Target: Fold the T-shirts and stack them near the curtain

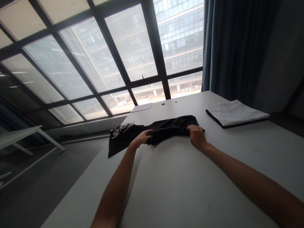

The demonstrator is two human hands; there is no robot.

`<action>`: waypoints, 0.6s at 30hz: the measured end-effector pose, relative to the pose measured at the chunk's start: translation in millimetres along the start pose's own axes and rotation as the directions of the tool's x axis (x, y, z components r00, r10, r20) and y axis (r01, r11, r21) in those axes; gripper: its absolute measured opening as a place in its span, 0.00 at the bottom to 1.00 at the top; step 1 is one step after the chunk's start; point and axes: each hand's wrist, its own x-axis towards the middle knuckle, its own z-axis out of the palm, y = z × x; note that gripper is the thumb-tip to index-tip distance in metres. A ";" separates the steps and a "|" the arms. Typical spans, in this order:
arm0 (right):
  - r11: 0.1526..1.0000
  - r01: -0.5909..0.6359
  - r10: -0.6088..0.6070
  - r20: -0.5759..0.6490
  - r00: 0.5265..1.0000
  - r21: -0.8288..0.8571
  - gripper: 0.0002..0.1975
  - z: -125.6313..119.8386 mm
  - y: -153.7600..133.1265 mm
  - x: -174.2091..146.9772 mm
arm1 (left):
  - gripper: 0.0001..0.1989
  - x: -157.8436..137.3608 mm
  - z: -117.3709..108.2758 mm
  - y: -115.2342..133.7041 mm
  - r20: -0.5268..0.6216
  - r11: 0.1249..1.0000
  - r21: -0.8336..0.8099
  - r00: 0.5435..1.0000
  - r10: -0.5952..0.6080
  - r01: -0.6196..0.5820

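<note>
A black garment [172, 127] lies stretched sideways across the white table, with soft folds along it. At its left end, my left hand [142, 138] pinches the fabric between thumb and fingers. My right hand [196, 135] is closed on the cloth at the right end, its fingers curled over the near corner. Just beyond my left hand is black cloth with white lettering [124, 134], spread by the table's left edge. Whether it is part of the same garment I cannot tell.
Folded white cloth [237, 112] lies on black cloth at the right of the white table [185, 186]. White sheets [142, 108] rest at the far left corner. Large windows [133, 47] and a dark curtain [228, 50] stand behind; another table [20, 134] is left.
</note>
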 end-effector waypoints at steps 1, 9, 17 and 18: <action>0.996 -0.064 0.068 -0.059 0.996 0.067 0.14 0.2 5.6 3.0 | 0.30 0.2 -3.5 -1.6 -0.004 0.994 -0.104 1.000 -0.022 0.022; 0.936 -0.314 0.346 -0.255 0.903 0.160 0.15 -0.8 35.8 10.5 | 0.26 3.6 -13.6 -17.7 -0.385 0.998 -0.022 0.921 -0.062 0.058; 0.986 0.152 -0.157 0.094 0.983 0.064 0.13 -6.0 3.3 -0.2 | 0.27 -7.7 25.7 19.4 0.039 0.800 0.173 0.816 0.577 -0.574; 0.981 0.183 -0.191 0.153 0.970 0.067 0.13 -4.8 2.7 -2.0 | 0.29 -8.2 35.8 20.5 0.136 0.772 0.178 0.792 0.595 -0.610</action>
